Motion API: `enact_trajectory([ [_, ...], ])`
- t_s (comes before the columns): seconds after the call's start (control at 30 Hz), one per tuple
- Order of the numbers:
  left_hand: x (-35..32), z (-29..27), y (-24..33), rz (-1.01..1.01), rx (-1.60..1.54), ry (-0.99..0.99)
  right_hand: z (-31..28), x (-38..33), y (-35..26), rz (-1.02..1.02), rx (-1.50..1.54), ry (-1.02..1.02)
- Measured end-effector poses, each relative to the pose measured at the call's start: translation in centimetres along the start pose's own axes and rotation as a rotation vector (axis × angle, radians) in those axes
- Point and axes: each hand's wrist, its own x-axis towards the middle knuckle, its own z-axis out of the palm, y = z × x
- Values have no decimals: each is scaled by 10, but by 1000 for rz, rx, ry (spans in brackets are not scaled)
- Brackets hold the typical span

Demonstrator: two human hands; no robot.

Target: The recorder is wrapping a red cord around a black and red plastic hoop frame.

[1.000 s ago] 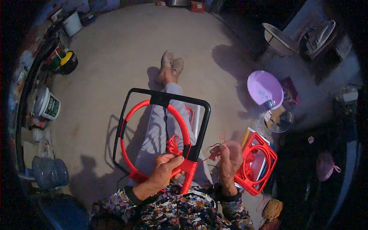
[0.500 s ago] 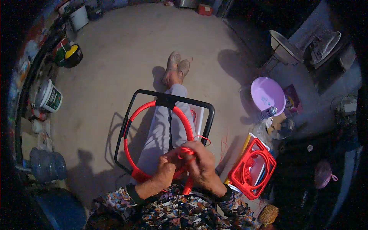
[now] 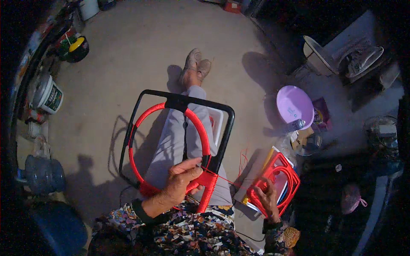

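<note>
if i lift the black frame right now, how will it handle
The frame is probably stiff: its long bars show no sag. It's likely light for its size, being mostly open. Its ribbed red wrapping may resist slipping.

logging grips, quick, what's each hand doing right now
Left hand: closed, holding the black and red frame.
Right hand: fingers curled over the smaller red frame; whether it grips anything cannot be told.
</note>
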Motion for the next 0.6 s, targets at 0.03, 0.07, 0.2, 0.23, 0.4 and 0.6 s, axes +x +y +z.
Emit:
enact_trajectory([
  [0.03, 2, 2, 0, -24, 30, -3, -4, -2, 5, -25, -134, 14],
  [0.07, 1, 4, 1, -52, 62, -6, -5, -6, 8, -45, -268, 29],
  [0.2, -1, 9, 3, -9, 25, 58, 11, 6, 19, 6, -96, 98],
  [0.23, 0, 10, 2, -18, 39, 69, 18, 11, 15, 27, -28, 113],
  [0.4, -1, 9, 4, -38, 59, 89, 77, 19, -122, 155, 432, -317],
  [0.6, 2, 11, 3, -65, -18, 84, 92, 8, -112, 210, 577, -375],
])
